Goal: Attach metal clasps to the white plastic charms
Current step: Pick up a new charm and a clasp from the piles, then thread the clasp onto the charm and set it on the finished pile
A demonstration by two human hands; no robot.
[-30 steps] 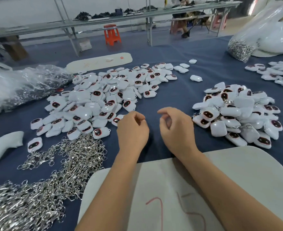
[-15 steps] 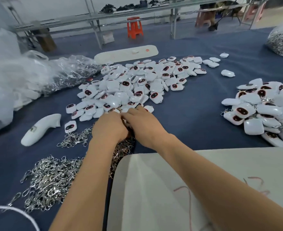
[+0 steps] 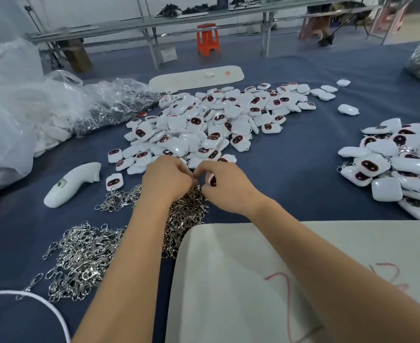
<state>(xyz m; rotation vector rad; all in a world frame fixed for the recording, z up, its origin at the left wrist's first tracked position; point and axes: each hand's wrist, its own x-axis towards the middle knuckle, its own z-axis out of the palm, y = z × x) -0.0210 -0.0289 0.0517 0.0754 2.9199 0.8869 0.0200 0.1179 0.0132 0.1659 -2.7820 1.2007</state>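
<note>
I see both hands meet over the far end of the clasp heap point(image 3: 184, 214) on the counter point(image 3: 303, 169). My right hand point(image 3: 225, 186) curls round a white charm point(image 3: 212, 179); my left hand point(image 3: 165, 179) is curled beside it, its catch hidden. Unclasped charms point(image 3: 216, 122) lie just beyond the heap; finished ones point(image 3: 397, 164) lie well right. Clear bags point(image 3: 55, 112) left of the heap hold more parts.

Bright, even overhead light — soft shadows; edges bow and perhaps blur slightly.
</note>
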